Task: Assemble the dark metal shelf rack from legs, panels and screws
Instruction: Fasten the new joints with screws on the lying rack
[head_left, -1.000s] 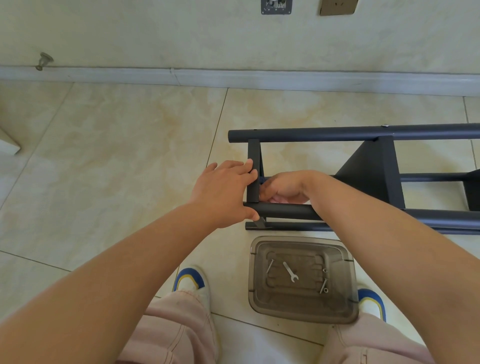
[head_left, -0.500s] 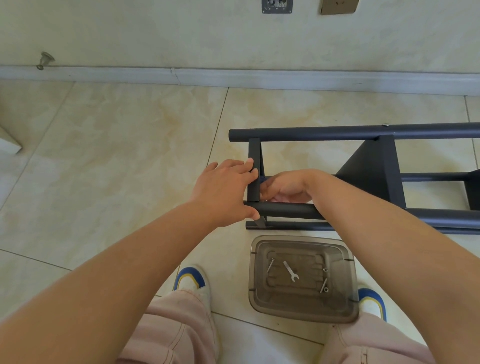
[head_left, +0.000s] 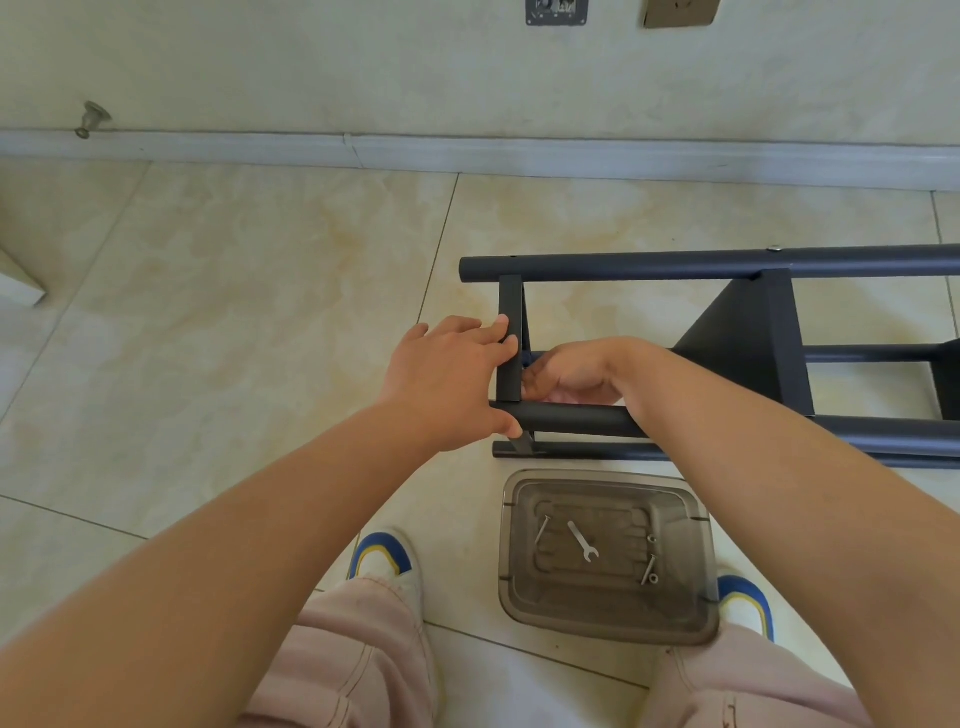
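Both forearms are bare, with no sleeves in view. The person wears pale pink trousers (head_left: 358, 660) with visible seam stitching. The white shoes (head_left: 384, 564) have blue and yellow bands at the toe, probably sneakers.

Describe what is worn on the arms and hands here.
Nothing is worn on either: the left hand and right hand are bare, with no gloves, rings, watch or bands visible. Both forearms are uncovered as far as the frame shows; no sleeve enters view. Nails on the left fingers look short and plain.
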